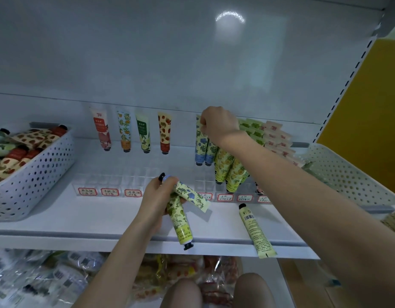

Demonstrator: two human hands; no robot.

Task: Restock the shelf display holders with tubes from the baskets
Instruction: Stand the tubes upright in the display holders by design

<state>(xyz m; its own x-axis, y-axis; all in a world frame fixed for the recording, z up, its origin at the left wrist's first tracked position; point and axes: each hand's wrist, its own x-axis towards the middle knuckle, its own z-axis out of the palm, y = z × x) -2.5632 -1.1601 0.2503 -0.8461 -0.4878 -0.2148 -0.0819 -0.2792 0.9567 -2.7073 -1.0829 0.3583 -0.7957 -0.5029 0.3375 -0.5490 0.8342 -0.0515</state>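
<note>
My left hand (157,197) grips two tubes above the shelf front: a blue-flower tube (190,194) and a green-leaf tube (180,223) pointing down with its black cap lowest. My right hand (218,124) pinches the top of a blue-flower tube (200,143) that stands in the right clear display holder (205,185). Beside it stand yellow-flower tubes (226,167), green ones (252,127) and pink ones (276,134). The left clear holder (107,181) has one tube in each of its back slots. Another pale green tube (255,230) lies flat on the shelf, label side down.
A white perforated basket (36,172) full of tubes sits at the shelf's left. A second white basket (347,176) sits at the right, behind my right forearm. Red-bordered labels (110,192) front the holders. Bagged goods (47,276) lie on the lower shelf.
</note>
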